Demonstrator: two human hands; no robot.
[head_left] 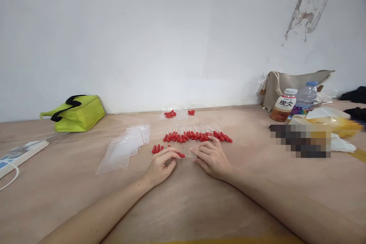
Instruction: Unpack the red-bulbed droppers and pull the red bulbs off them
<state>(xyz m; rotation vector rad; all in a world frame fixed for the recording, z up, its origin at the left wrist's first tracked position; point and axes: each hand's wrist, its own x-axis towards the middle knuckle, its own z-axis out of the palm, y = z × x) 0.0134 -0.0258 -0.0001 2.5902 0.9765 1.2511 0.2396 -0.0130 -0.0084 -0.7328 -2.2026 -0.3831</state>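
Low over the middle of the table, my left hand (160,166) pinches a red rubber bulb (181,155). A thin clear tube (190,156) meets the bulb's right end, and my right hand (213,159) grips the tube's other end. Just beyond my hands lies a row of droppers (197,136), their red bulbs towards me and clear tubes pointing away. Several loose red bulbs (158,148) rest beside my left fingers, some partly covered. Bare clear tubes (193,145) lie between my hands, partly hidden by the right one.
Clear plastic bags (122,152) are fanned out at left. Bagged red-bulbed droppers (170,114) lie near the wall. A lime-green bag (82,114) and power strip (25,156) are farther left. A drink bottle (283,105), water bottle (307,95) and beige bag (288,80) stand right.
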